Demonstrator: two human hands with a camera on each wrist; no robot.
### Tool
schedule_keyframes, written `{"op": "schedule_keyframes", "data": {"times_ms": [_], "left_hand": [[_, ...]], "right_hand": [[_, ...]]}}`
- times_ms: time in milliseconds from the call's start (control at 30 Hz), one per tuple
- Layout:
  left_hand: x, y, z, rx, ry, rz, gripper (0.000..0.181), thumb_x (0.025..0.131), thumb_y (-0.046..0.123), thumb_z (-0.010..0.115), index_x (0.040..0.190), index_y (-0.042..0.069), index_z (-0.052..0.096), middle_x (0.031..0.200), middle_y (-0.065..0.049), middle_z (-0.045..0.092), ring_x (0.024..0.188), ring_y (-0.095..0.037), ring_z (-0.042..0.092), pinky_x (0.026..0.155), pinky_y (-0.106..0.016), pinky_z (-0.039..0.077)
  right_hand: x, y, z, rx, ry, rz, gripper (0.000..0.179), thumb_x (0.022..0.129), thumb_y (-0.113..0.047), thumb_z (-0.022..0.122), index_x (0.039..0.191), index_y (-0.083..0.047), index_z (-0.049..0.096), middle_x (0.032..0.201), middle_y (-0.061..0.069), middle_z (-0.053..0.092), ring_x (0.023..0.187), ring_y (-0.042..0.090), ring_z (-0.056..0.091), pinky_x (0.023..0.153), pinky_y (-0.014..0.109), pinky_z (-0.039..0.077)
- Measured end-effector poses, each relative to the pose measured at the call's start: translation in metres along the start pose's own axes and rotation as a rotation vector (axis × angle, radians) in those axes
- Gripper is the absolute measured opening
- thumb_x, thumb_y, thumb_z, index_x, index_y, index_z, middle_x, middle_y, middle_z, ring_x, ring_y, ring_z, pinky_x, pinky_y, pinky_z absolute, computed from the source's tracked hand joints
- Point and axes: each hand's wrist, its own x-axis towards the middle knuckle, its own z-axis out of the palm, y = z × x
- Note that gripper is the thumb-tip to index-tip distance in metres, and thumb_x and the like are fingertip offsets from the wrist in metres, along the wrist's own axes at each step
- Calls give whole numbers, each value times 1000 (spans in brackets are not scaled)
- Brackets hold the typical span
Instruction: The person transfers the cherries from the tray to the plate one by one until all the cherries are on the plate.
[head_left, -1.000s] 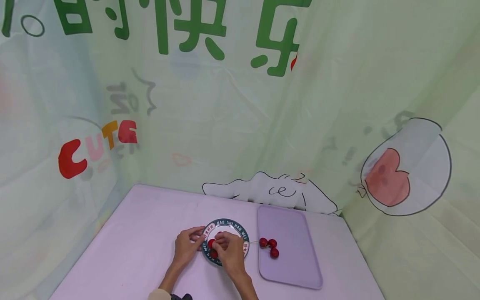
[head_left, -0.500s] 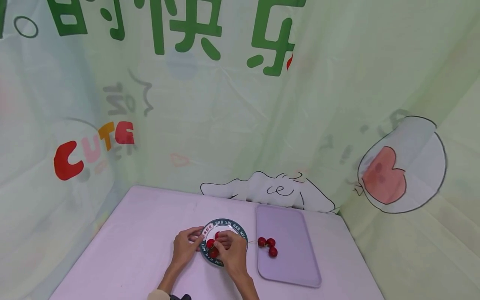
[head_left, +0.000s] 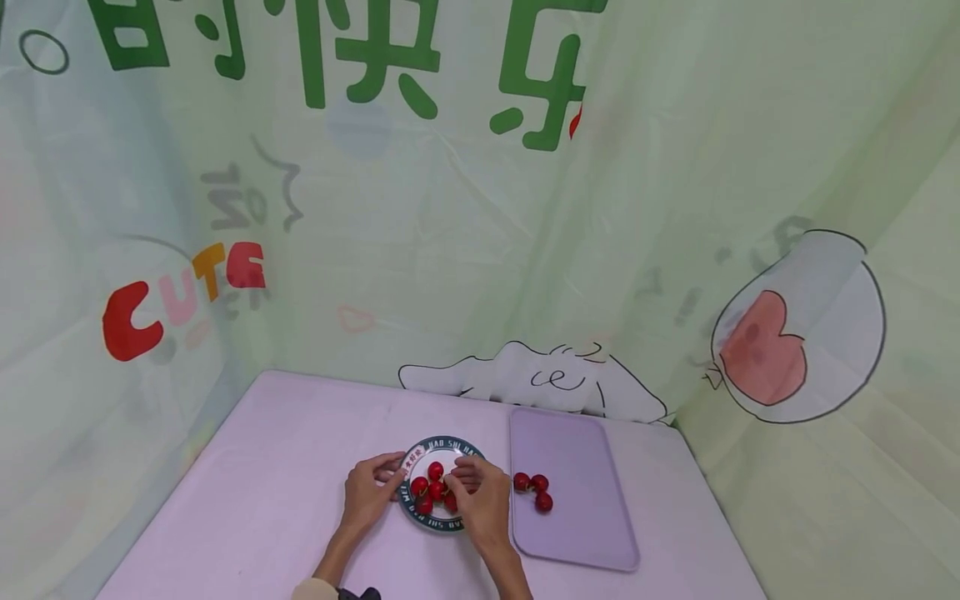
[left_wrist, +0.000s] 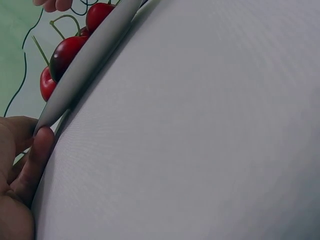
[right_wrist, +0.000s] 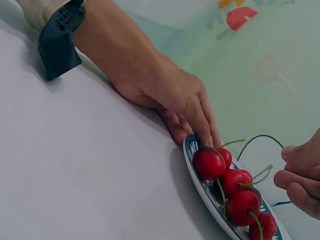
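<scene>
A round plate (head_left: 437,524) with a dark green lettered rim bears several red cherries (head_left: 436,490) with green stems. My left hand (head_left: 367,492) grips the plate's left edge between thumb and fingers; in the left wrist view the thumb (left_wrist: 40,150) touches the rim. My right hand (head_left: 486,504) hovers over the plate's right side. Its fingers (right_wrist: 300,192) are loosely bent, apart from the cherries (right_wrist: 243,207) in the right wrist view, with nothing seen between them. The right hand covers part of the plate's right rim in the head view.
A light purple tray (head_left: 577,492) lies right of the plate, with 3 cherries (head_left: 538,483) at its left edge. The pale table (head_left: 300,450) is bounded by printed curtains (head_left: 420,250) behind and at both sides. A dark band (right_wrist: 60,47) circles the left wrist.
My right hand has shifted right from the middle of the plate and its fingers have come off the cherries, so more cherries show. The left hand stays at the rim.
</scene>
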Motion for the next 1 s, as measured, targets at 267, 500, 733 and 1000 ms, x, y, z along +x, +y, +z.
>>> {"op": "schedule_keyframes", "data": {"times_ms": [267, 500, 733, 1000], "left_hand": [[1, -1, 0, 7, 11, 21, 32, 97, 6, 81, 129, 5, 79, 103, -11, 79, 70, -4, 67, 57, -19, 62], [1, -2, 0, 9, 6, 8, 32, 98, 7, 80, 129, 6, 79, 104, -11, 79, 70, -5, 67, 57, -19, 62], [1, -2, 2, 14, 5, 8, 32, 98, 8, 80, 130, 7, 79, 105, -10, 78, 72, -6, 67, 58, -19, 62], [1, -3, 2, 20, 15, 6, 32, 97, 8, 81, 130, 7, 79, 104, -10, 78, 68, -6, 68, 57, -20, 62]], "right_hand": [[4, 13, -10, -33, 54, 53, 24, 85, 3, 90, 106, -4, 83, 92, 9, 83, 81, 16, 79, 77, 16, 65], [6, 24, -22, -12, 66, 89, 24, 84, 5, 89, 106, -2, 82, 93, 12, 83, 82, 21, 80, 77, 16, 64], [11, 46, -28, -28, 98, 113, 24, 84, 4, 90, 106, -1, 82, 92, 10, 83, 79, 17, 79, 75, 16, 64], [13, 49, -41, -17, 149, 106, 22, 82, 6, 90, 100, -2, 82, 88, 12, 82, 77, 18, 79, 71, 17, 64]]}}
